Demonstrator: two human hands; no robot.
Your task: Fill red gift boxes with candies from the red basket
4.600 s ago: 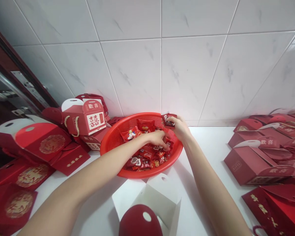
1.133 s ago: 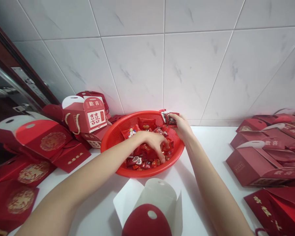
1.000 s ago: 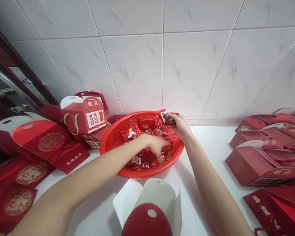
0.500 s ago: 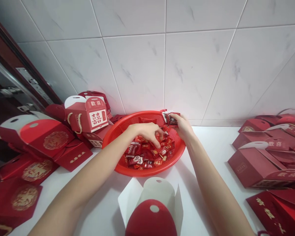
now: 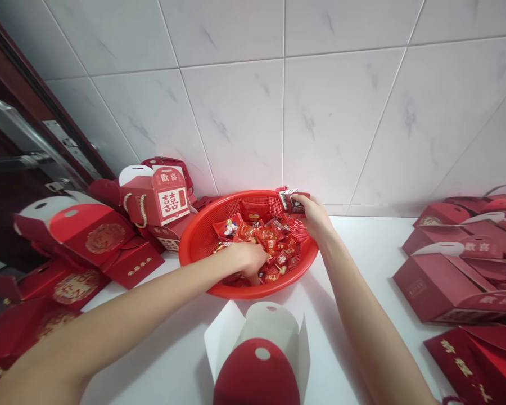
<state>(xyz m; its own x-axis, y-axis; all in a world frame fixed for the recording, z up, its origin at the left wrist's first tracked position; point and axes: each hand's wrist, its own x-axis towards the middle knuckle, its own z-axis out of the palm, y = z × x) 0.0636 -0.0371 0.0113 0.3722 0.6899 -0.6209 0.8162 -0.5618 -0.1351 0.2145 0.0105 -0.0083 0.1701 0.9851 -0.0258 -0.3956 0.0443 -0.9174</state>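
Note:
A red plastic basket holds many red wrapped candies. My left hand is down among the candies near the basket's front, its fingertips hidden by the hand and the wrappers. At the basket's right rear rim, my right hand is closed on several candy packets, one dark red and one with a dotted black-and-white edge. In front of the basket stands an open box with a red rounded flap and white inner sides.
Red gift boxes are stacked at the left, some with rope handles. More red boxes line the right side. Behind the white table rises a tiled wall. A door with a metal handle is at the far left.
My left hand has moved toward the front of the basket and down into the candies, uncovering those at the back. My right hand keeps its packets in nearly the same place.

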